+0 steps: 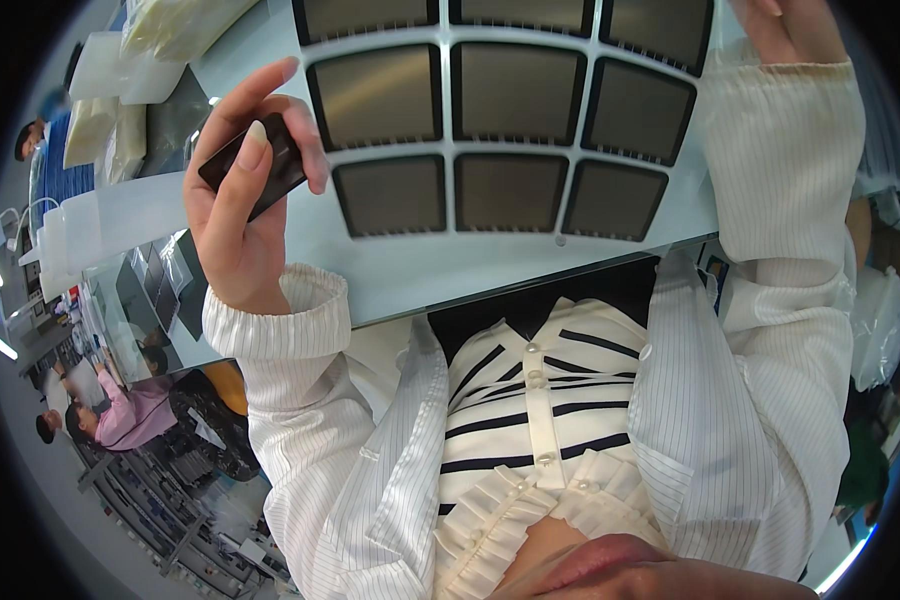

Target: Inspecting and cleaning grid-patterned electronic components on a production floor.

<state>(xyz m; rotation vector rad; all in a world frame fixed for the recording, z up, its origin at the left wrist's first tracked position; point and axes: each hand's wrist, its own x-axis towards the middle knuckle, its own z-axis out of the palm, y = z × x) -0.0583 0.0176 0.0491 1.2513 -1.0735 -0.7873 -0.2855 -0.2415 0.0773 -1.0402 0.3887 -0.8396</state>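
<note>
My left hand (238,225) is closed around a small dark glossy rectangular piece (282,165), with the thumb lying across its face. I cannot tell whether it is one piece or a stack. To the right of that hand, several dark, nearly square panels (512,95) lie in rows with pale gaps between them. Each panel has a black border and a row of small marks along its near edge. My right hand (790,35) is at the top right, beyond the panels' right side. Its fingers are mostly cut off by the picture's edge.
Under the panels is a pale glass-topped table (410,275), its near edge close to my body. White and yellowish plastic-wrapped packs (120,130) are piled at the far left. A translucent plastic sheet (120,220) lies left of my hand. A person in pink (135,412) is further left.
</note>
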